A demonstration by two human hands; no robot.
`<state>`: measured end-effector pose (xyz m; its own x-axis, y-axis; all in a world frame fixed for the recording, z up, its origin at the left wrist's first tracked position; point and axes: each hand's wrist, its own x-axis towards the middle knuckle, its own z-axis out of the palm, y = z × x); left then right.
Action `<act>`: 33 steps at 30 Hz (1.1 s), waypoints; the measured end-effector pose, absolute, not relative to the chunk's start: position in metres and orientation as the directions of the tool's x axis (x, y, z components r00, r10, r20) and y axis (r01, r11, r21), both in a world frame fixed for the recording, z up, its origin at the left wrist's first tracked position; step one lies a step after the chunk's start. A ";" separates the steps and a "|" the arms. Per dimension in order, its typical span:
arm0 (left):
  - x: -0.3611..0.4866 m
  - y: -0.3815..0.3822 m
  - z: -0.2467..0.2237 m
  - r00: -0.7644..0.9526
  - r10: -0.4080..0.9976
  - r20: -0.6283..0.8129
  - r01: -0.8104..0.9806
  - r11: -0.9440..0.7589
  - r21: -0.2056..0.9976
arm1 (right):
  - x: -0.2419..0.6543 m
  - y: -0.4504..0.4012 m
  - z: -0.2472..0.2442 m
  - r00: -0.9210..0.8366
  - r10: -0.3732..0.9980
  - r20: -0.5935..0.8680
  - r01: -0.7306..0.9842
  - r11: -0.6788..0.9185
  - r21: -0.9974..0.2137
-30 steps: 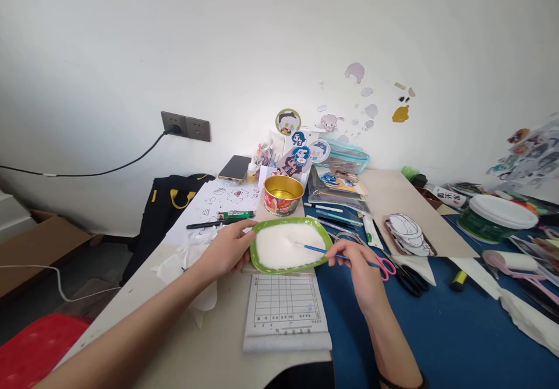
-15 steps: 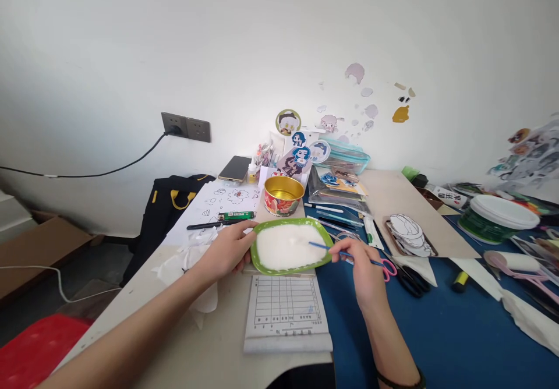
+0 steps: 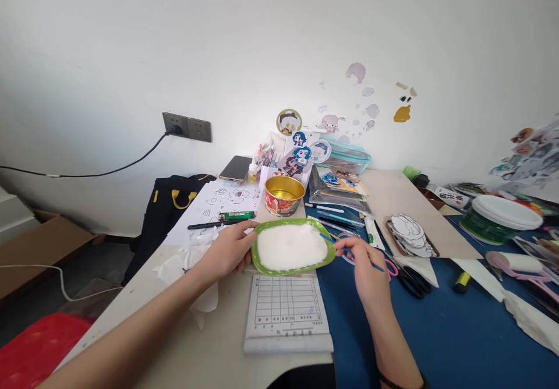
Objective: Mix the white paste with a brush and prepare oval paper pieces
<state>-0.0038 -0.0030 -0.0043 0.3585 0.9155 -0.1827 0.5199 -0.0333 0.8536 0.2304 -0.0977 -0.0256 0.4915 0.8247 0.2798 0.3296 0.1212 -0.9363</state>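
A shallow green dish (image 3: pixel 331 254) holds a smooth white mass (image 3: pixel 290 246); whether it is powder or paste I cannot tell. Its left rim is gripped between the thumb and fingers of my left hand (image 3: pixel 230 247). My right hand (image 3: pixel 363 264) is closed around a thin blue stick (image 3: pixel 325 237) at the dish's right side, with the tip over the inner right edge of the white mass. Beneath the dish lies a pad of printed forms (image 3: pixel 288 313). Just behind it stands a round tin (image 3: pixel 283 204) with a gold inside.
Crumpled white tissue (image 3: pixel 179 264) lies under my left forearm. Black scissors (image 3: pixel 413 281) and pink-handled scissors (image 3: pixel 393 268) are by my right hand. Pens (image 3: pixel 325 208) lie behind the dish. A white-lidded tub (image 3: pixel 500 217) stands far right, a phone (image 3: pixel 236 168) at the back left.
The blue stick's tip has moved from near the middle of the white mass right and slightly back to the edge. My right hand has shifted slightly right; the left hand and dish stay nearly still.
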 end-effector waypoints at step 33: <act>-0.003 -0.005 -0.001 0.363 0.915 -0.177 0.517 -0.040 0.855 | 0.231 -0.104 -0.027 0.444 0.836 0.323 0.290 0.207 -0.935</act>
<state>-0.0027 -0.0054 -0.0014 0.3632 0.9148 -0.1768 0.5172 -0.0402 0.8549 0.2310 -0.1036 -0.0273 0.4441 0.8358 0.3228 0.2895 0.2071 -0.9345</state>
